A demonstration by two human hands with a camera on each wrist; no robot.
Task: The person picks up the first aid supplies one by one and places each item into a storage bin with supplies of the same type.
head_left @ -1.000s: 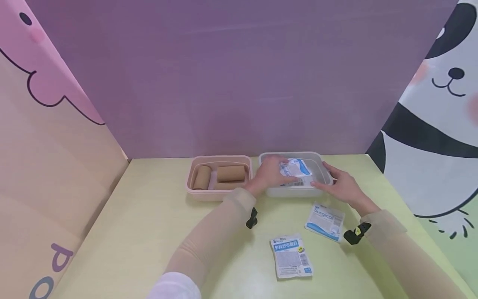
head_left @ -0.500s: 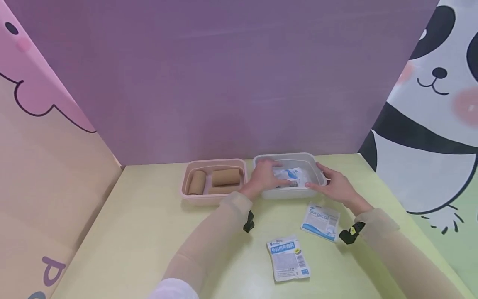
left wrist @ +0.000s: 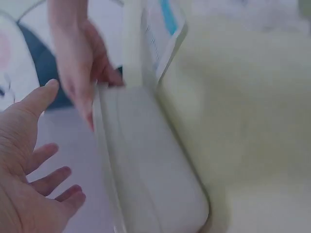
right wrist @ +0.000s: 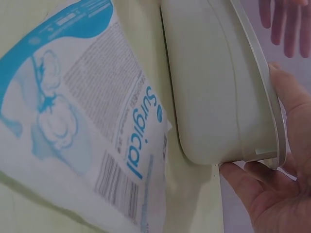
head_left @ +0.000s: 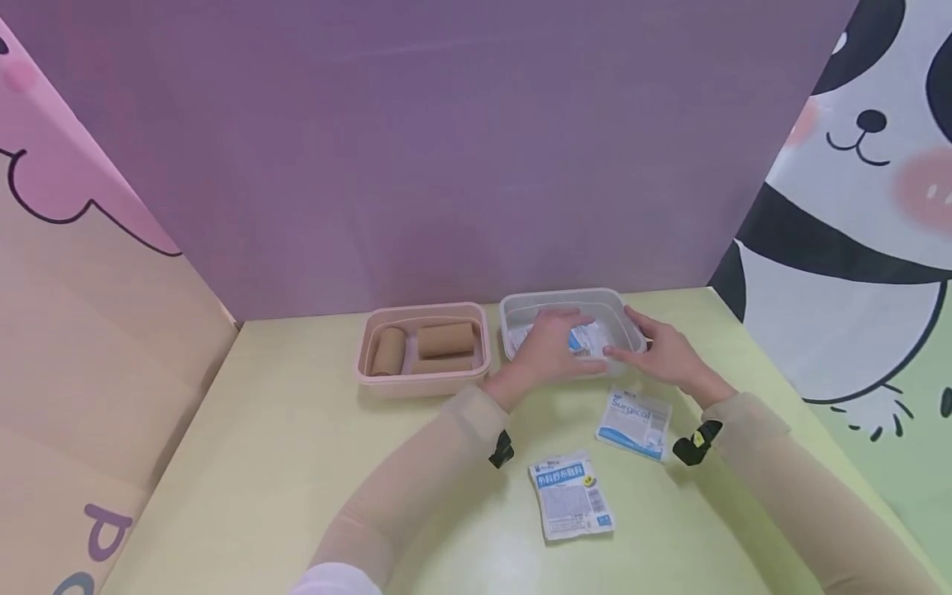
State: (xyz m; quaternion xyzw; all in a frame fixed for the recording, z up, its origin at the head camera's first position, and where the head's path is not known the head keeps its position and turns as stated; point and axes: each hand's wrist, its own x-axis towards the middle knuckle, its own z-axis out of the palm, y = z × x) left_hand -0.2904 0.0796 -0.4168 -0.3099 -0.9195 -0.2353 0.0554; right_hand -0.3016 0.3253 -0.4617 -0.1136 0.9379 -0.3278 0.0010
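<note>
A whitish plastic box stands at the back of the table, with gauze packets inside, partly hidden by my left hand. That hand is over the box with its fingers spread, and nothing is held in it. My right hand grips the box's right end, thumb at the rim and fingers round the outer side, as the right wrist view shows. In front of the box lies a flat gauze packet marked "Surgical". Nearer to me is another gauze packet with a blue label.
Left of the whitish box stands a pink box holding brown cardboard tubes. A purple panel rises behind both boxes. Side walls with cartoon prints flank the yellow table.
A packet under my left hand has gone down into the whitish box, and the hand has let go with fingers spread. My right hand keeps its hold on the box. The head view has shifted slightly.
</note>
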